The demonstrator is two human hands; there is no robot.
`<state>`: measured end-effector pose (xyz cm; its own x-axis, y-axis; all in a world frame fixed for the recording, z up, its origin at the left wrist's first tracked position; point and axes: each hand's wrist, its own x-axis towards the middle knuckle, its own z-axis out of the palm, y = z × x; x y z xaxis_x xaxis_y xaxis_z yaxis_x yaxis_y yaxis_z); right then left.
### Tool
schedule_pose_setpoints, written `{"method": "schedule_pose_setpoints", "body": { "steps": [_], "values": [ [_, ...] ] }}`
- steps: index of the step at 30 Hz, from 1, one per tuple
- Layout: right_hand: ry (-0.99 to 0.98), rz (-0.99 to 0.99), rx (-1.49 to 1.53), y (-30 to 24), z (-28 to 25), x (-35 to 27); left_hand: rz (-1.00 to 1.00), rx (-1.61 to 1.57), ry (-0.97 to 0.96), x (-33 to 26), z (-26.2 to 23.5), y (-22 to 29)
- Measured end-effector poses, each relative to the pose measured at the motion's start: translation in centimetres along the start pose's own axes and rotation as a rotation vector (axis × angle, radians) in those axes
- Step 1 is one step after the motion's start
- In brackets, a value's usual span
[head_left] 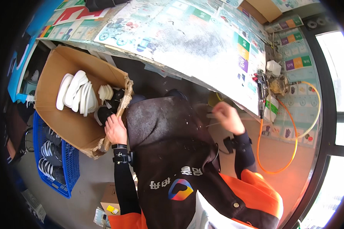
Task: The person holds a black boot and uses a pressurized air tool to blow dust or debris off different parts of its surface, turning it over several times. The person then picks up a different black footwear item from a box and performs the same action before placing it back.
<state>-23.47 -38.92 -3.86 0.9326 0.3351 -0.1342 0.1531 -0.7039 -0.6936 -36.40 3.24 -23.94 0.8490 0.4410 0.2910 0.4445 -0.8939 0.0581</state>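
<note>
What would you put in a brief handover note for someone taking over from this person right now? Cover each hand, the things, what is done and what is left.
Left hand: reaching into the cardboard box, at the dark shoe sole; grip unclear.
Right hand: raised at the worktable edge, pinching a thin tool; blurred.
White soles stacked in the box; more soles in the blue crate.
Done: cannot tell.
Left: soles remain in the box.

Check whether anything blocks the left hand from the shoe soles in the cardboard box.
Nothing visible does. The left hand is at the box's torn edge, touching the dark soles there. The white soles lie deeper in, uncovered.
</note>
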Motion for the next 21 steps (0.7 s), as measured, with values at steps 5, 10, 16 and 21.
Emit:
{"method": "schedule_pose_setpoints", "body": {
  "steps": [5, 10, 16, 21],
  "values": [
    [-0.15, 0.043, 0.658, -6.6, -0.8, -1.9, -0.06, -0.078, 0.058, -0.6, -3.0, -1.0],
    [-0.297, -0.529, 0.612, -10.1, -0.9, -0.7, -0.061, -0.099, 0.061, -2.1, -1.2, -0.9],
    [0.369, -0.551, 0.165, -6.4, 0.9, 5.2, -0.11, -0.185, -0.01, -2.7, -2.6, 0.5],
    [0.706, -0.69, -0.122, -0.7, 2.6, 9.6, -0.099, -0.207, -0.042, -1.8, -1.4, 0.6]
  ]
}}
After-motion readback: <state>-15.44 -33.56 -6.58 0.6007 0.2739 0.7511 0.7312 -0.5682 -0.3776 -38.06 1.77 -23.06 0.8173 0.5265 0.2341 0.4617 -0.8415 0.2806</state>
